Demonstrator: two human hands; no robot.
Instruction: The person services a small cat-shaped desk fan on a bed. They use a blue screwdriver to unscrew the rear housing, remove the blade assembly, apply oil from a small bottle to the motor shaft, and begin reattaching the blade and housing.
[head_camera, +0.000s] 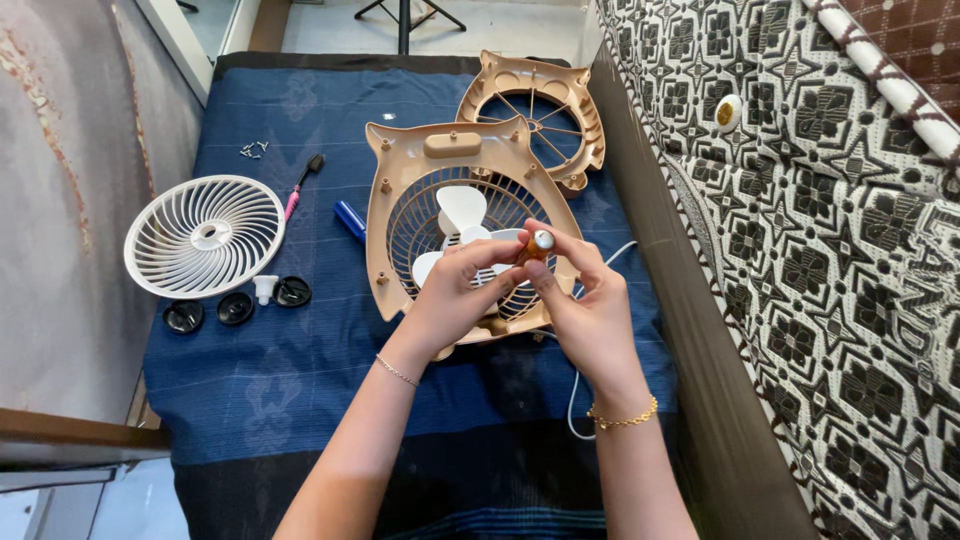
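A tan owl-shaped fan housing (400, 160) with a wire grille lies on a blue cloth, white fan blades (462, 210) inside it. Over its lower right, my left hand (455, 295) and my right hand (585, 300) meet and pinch a small brown cylindrical part with a silvery end (539, 244) between their fingertips. My right thumb and forefinger hold its tip; my left fingers support it from the left. A white cable (574, 400) runs from under the housing toward me.
A second tan housing half (590, 110) lies behind. At left sit a white round grille (205, 235), three black round caps (236, 308), a small white knob (265, 288), loose screws (253, 150), a pink-handled tool (300, 185) and a blue cylinder (349, 220). A patterned mattress (800, 230) borders the right.
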